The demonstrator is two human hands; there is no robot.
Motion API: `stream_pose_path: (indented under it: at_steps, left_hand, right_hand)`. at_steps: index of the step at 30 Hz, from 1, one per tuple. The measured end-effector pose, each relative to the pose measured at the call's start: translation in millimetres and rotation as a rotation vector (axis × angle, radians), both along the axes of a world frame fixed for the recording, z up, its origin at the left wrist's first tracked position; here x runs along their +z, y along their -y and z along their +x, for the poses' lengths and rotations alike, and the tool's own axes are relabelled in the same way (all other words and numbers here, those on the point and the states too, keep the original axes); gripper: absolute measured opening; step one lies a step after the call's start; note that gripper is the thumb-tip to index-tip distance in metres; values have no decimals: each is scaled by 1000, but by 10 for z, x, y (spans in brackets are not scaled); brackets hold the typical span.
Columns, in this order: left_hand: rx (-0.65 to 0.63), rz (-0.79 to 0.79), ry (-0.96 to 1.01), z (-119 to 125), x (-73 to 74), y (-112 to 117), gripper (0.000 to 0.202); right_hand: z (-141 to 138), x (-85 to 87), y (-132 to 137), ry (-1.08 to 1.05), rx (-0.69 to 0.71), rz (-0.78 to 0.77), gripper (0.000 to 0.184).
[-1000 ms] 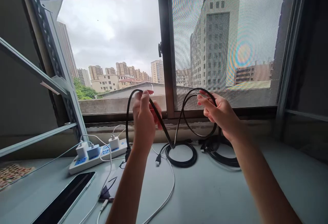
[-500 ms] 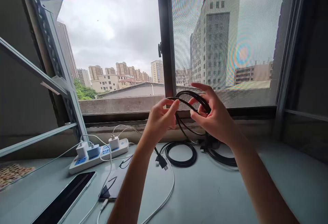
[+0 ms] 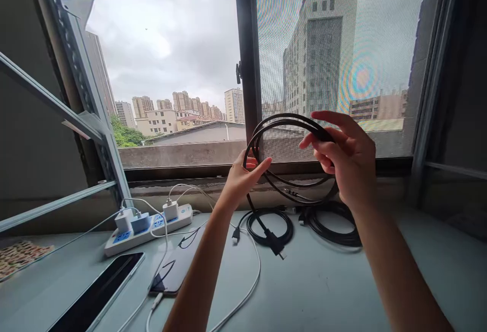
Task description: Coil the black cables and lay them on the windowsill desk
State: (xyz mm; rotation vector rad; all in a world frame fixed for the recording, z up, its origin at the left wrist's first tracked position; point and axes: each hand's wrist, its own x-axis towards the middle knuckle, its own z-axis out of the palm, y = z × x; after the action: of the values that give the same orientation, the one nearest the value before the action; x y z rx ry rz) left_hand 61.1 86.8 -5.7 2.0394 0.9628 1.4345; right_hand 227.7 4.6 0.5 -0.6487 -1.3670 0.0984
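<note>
I hold a black cable (image 3: 283, 119) coiled into loops in the air in front of the window. My right hand (image 3: 348, 157) pinches the top right of the coil between thumb and fingers. My left hand (image 3: 243, 177) grips the coil's left side, fingers closed round the strands. The cable's free end with a black plug (image 3: 277, 245) hangs down just above the desk.
Two more black coiled cables (image 3: 270, 228) (image 3: 335, 225) lie on the grey desk (image 3: 342, 291) under the window. A white power strip (image 3: 148, 225) with chargers sits at left, white leads trailing to a phone (image 3: 173, 271). A tablet (image 3: 95, 296) lies front left. A metal shelf frame (image 3: 87, 119) stands at left.
Both hands came together and then spread, forming the cable into a wider coil. The coil rose and the right hand moved right. The dangling plug swung to the right.
</note>
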Motion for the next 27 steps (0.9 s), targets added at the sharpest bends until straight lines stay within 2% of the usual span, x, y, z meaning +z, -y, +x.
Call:
stream_pose_path:
  at_steps: [3,5,9,12,15,17,19,20,22,25,27]
  left_hand:
    - [-196,-93,70,44,-20,-17,44]
    - [-279,-115,137,61,-7,7,35]
    - [-350,-185,287,72,35,65,47]
    - [-381,-260,461,66,62,97,48]
    - [-298,-259,611,43,85,114,45]
    - [-160,-187,643,25,98,118,42]
    - [-38,-122,655,16,110,128,39]
    - [-3,-107,658,18,116,139,38]
    - [5,-96,657,33,125,172,38]
    - [-71,-119,661,74,122,212,38]
    - [-132,-150,654,102,94,198,39]
  right_hand:
    - [8,-4,29,4,0,-10,33]
    - [12,-5,23,0,18,0,36]
    - [34,-10,-55,-18,79,13,36]
    - [88,-37,-164,10,66,-23,37]
    - [159,-84,-272,170,-27,-127,34]
    - [181,-111,-319,282,-154,-162,24]
    - [159,-122,-336,289,-218,-143,21]
    - [132,-122,-330,256,-189,-131,23]
    - [57,-109,-287,178,-38,-138,31]
    - [-54,-73,-166,78,180,-158,41]
    - [-98,-46,-78,22,233,-153,39]
